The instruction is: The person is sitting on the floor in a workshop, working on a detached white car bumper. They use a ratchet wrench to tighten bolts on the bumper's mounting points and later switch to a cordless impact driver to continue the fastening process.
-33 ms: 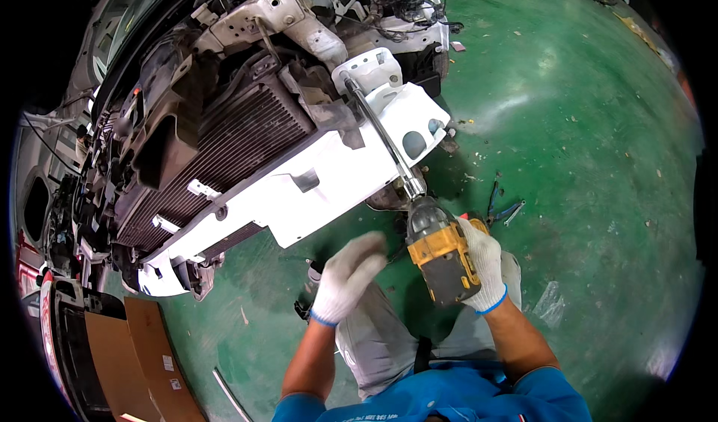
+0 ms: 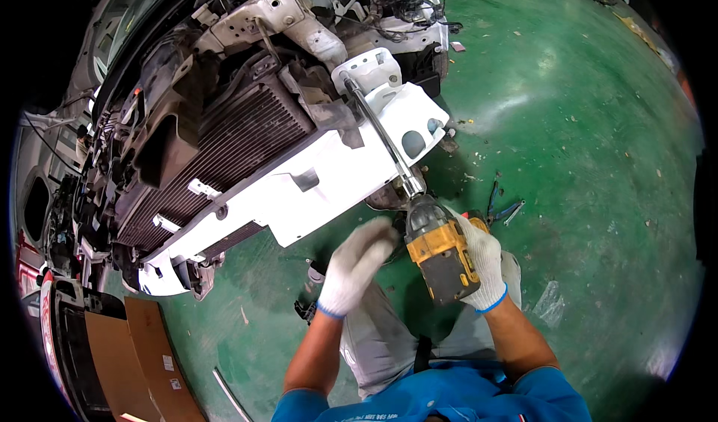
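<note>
My right hand (image 2: 480, 261), in a white knit glove, is wrapped round the handle of a yellow and black cordless impact wrench (image 2: 437, 250). A long chrome extension bar (image 2: 385, 138) runs from its nose to a white bracket (image 2: 372, 71) at the end of the white bumper beam (image 2: 329, 179). The far tip of the bar meets the bracket; what it sits on there is too small to tell. My gloved left hand (image 2: 355, 265) holds nothing that I can see. Its fingers are stretched out and slightly blurred, just left of the wrench's body.
Behind the beam lies the car's opened front with its radiator (image 2: 224, 160). Pliers (image 2: 493, 201) and another hand tool (image 2: 514, 211) lie on the green floor (image 2: 583, 160) to the right, near clear plastic wrap (image 2: 550, 304). Flattened cardboard (image 2: 146, 358) is at the lower left.
My left hand has moved up and to the right, closer to the wrench's nose. The wrench and my right hand have hardly shifted.
</note>
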Demonstrator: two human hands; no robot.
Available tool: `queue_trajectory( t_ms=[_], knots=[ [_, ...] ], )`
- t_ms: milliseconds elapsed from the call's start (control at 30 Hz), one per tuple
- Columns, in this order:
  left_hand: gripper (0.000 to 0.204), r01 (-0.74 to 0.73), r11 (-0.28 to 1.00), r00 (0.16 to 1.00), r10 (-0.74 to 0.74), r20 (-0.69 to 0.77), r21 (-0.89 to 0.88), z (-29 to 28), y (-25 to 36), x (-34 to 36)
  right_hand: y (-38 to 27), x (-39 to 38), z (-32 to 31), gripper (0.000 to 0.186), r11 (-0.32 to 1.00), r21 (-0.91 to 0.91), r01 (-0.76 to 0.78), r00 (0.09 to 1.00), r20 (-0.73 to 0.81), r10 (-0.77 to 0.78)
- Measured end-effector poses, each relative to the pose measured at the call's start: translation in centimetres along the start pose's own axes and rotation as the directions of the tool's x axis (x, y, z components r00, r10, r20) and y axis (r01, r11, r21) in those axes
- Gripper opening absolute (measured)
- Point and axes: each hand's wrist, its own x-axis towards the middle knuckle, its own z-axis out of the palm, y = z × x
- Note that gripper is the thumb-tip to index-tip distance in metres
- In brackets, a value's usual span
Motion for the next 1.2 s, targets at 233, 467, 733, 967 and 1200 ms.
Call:
queue_trajectory(
  t_ms=[233,467,733,967,1200],
  knots=[
    [0.037,0.080,0.485,0.996,-0.067,0.055,-0.871,5.5,3.7,10.2,-0.6,0.1,0.6,0.046,0.981,0.177,-0.078,0.997,-0.011,0.081],
    [0.030,0.110,0.452,0.991,-0.117,0.063,-0.885,5.4,2.9,13.8,-1.8,0.9,-1.6,0.035,0.994,-0.059,0.093,0.995,-0.040,-0.095],
    [0.028,0.083,0.525,0.991,-0.137,0.012,-0.847,6.1,3.1,14.1,-1.2,0.3,-1.1,0.041,0.960,-0.250,0.125,0.981,-0.114,-0.157],
    [0.029,0.077,0.490,0.986,-0.166,-0.006,-0.868,5.9,3.6,14.3,-4.2,1.0,-4.5,0.047,0.892,-0.391,0.227,0.961,-0.057,-0.269],
    [0.025,0.078,0.609,0.988,-0.152,-0.020,-0.789,5.9,3.0,14.3,-1.6,0.4,-0.9,0.035,0.998,-0.008,0.058,0.993,-0.107,-0.059]
  ],
)
